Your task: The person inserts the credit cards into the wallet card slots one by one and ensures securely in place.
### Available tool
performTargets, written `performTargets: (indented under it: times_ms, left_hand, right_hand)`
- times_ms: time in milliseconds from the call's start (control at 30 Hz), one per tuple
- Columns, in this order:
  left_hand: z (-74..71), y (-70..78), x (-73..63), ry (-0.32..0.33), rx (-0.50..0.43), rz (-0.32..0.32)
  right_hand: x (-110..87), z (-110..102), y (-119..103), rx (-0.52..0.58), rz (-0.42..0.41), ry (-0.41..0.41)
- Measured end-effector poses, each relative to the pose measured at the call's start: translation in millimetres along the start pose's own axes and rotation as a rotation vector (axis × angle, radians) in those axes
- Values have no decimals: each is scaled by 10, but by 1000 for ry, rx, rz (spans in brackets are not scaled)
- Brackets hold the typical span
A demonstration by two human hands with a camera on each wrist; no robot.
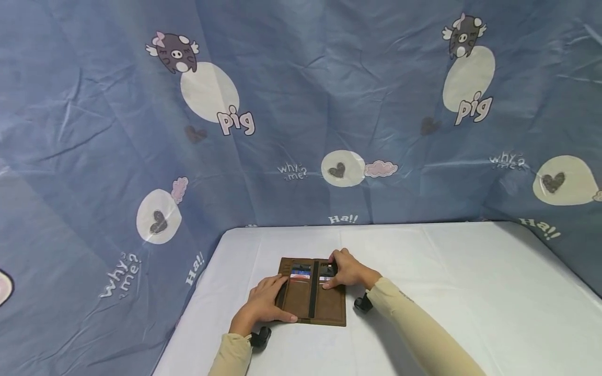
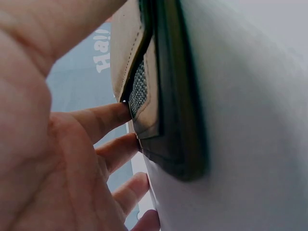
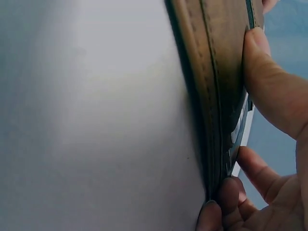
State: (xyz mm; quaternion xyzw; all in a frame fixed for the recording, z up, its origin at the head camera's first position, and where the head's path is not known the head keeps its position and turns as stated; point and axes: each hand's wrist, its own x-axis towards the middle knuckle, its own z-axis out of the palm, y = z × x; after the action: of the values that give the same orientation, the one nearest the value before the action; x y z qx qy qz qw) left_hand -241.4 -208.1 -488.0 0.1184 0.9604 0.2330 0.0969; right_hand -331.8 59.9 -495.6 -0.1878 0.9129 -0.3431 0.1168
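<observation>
A brown leather wallet (image 1: 298,298) lies spread open on the white table, a dark strap running down its middle. Several cards (image 1: 300,274) show in its left-hand slots, and more cards (image 1: 325,272) in the right-hand ones. My left hand (image 1: 264,302) rests over the wallet's left side, fingers extended and thumb along the lower edge. In the left wrist view, its fingertips (image 2: 126,113) touch the pocket with grey woven lining. My right hand (image 1: 349,270) holds the wallet's upper right part, thumb (image 3: 269,79) pressed on the pocket face and fingers bent at the edge, partly hiding the cards there.
The white table (image 1: 451,292) extends around the wallet. Behind it and to the left hangs a blue printed curtain (image 1: 291,198). A black wrist camera (image 1: 260,338) sits under the left wrist and another black camera (image 1: 363,303) under the right wrist.
</observation>
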Motion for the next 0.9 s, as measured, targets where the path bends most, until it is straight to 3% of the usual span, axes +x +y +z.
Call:
performTargets:
  times_ms: [333,567,900]
  left_hand:
    - [-5,-19,-42,-15,0,-11]
    - [-17,-27,-79,2,16,-20]
    - [4,1,-21,-5,9,-3]
  right_hand:
    - [20,-1,-15,-2,2,-52]
    - [30,36,13,112,27,-62]
    - [8,3,151,246,-13,-40]
